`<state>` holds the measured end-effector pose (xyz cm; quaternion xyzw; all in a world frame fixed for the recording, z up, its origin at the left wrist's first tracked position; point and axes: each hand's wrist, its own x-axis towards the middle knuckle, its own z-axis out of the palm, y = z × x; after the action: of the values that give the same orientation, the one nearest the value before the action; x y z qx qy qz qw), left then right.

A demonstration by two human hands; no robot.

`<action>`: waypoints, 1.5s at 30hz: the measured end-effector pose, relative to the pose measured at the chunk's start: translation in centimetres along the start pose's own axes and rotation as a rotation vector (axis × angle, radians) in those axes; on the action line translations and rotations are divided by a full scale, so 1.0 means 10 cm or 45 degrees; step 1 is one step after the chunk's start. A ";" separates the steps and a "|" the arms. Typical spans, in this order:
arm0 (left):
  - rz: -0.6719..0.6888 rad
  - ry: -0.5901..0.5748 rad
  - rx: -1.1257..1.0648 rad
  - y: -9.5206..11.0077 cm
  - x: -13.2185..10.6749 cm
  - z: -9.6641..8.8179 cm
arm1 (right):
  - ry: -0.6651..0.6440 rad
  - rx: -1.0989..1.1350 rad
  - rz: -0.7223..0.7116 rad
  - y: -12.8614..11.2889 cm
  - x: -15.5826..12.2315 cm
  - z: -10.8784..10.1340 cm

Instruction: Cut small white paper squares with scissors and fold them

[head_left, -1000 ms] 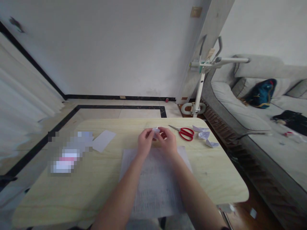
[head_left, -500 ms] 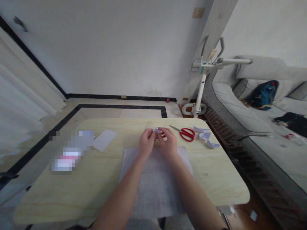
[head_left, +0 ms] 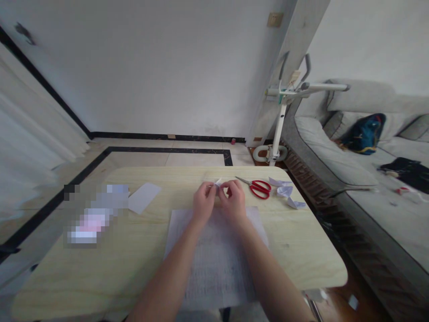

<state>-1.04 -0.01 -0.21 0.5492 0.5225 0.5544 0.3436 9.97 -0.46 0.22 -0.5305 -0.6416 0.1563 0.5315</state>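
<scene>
A small folded piece of white paper (head_left: 217,183) is pinched between both hands, its tip poking up above the fingers. My left hand (head_left: 204,200) is closed on its left side, and my right hand (head_left: 232,199) grips it from the right; most of the paper is hidden by the fingers. Under my wrists and forearms lies a large printed sheet (head_left: 217,259). To the right of my right hand rest red-handled scissors (head_left: 259,188). Beyond them are several folded white paper pieces (head_left: 284,192).
A flat white paper sheet (head_left: 145,198) lies on the left of the wooden table (head_left: 301,250), beside a pixelated patch (head_left: 90,223). A grey sofa (head_left: 342,156) stands to the right, with white exercise equipment (head_left: 279,125) behind the table.
The fingers have shifted on the folded paper, and its pointed tip now shows more above them. The view has moved slightly; the other things lie as before.
</scene>
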 end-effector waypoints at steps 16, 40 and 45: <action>-0.040 0.010 0.008 0.07 0.02 -0.04 | -0.064 0.001 -0.036 -0.03 0.01 -0.02; -0.063 0.035 -0.066 0.11 0.04 -0.08 | -0.125 0.365 0.296 0.10 0.05 0.01; -0.076 0.043 -0.080 0.09 0.05 -0.07 | -0.138 0.396 0.317 0.09 0.06 0.02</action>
<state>-1.58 0.12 0.91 0.5129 0.5268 0.5691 0.3681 10.35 0.41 -0.22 -0.5081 -0.5669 0.3463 0.5482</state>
